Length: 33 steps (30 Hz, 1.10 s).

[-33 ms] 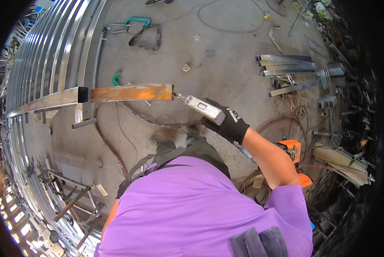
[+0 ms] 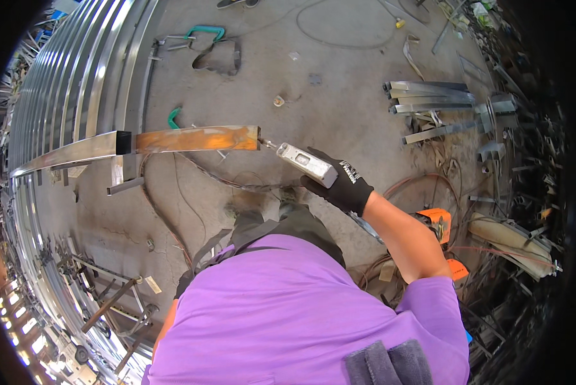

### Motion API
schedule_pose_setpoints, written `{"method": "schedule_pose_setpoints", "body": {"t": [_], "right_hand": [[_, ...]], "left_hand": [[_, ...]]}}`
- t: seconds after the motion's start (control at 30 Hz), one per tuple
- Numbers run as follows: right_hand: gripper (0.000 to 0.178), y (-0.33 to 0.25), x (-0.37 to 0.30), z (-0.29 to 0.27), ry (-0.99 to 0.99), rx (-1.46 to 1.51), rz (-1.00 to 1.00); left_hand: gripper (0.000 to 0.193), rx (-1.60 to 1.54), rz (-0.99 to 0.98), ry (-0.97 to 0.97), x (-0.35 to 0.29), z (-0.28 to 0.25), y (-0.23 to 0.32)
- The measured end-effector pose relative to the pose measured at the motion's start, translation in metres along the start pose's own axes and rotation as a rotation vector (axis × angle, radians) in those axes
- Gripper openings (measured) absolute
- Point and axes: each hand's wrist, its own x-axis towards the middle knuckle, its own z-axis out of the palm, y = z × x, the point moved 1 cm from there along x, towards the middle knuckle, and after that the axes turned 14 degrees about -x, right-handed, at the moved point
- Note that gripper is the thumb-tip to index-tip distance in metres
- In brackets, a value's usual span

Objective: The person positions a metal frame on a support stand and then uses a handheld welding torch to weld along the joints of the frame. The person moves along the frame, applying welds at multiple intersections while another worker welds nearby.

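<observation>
My right hand [image 2: 347,186], in a black glove, is closed round a silver, box-bodied welding torch [image 2: 306,165]. The torch's thin nozzle points left, its tip at or very close to the open right end of a rust-orange square tube [image 2: 198,138]; contact is too small to tell. To the left, the orange tube meets or lies close to the open end of a shiny square steel tube [image 2: 82,151]. Beside my left hip, only a dark gloved bit of my left hand [image 2: 184,282] shows. My purple shirt hides the rest, fingers included.
Long shiny steel tubes [image 2: 102,70] lie side by side at the far left. A green clamp [image 2: 208,30] is on the floor, with cables [image 2: 211,178] near my feet. Cut square tubes [image 2: 432,96] are stacked at right, beyond an orange box-shaped thing [image 2: 437,221].
</observation>
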Motion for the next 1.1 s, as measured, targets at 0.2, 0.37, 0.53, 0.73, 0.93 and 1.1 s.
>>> {"method": "schedule_pose_setpoints", "body": {"t": [0.2, 0.37, 0.53, 0.73, 0.93, 1.1], "right_hand": [[0.057, 0.015, 0.000, 0.010, 0.066, -0.164, -0.142], [0.055, 0.017, 0.002, 0.013, 0.077, -0.194, -0.150], [0.056, 0.014, 0.003, 0.011, 0.071, -0.195, -0.152], [0.059, 0.008, 0.001, 0.010, 0.036, -0.181, -0.067], [0.059, 0.009, -0.005, 0.011, 0.046, -0.048, -0.061], [0.062, 0.013, -0.013, 0.010, 0.114, -0.083, -0.085]], "left_hand": [[0.037, 0.056, -0.004, 0.001, -0.006, 0.000, -0.010], [0.036, 0.073, -0.006, 0.006, -0.005, -0.005, -0.013], [0.035, 0.086, -0.005, 0.009, -0.003, -0.006, -0.009], [0.034, 0.087, -0.008, 0.010, 0.000, -0.004, -0.006], [0.033, 0.076, -0.003, 0.008, 0.002, -0.002, -0.009], [0.032, 0.068, 0.006, 0.008, 0.001, 0.001, -0.012]]}}
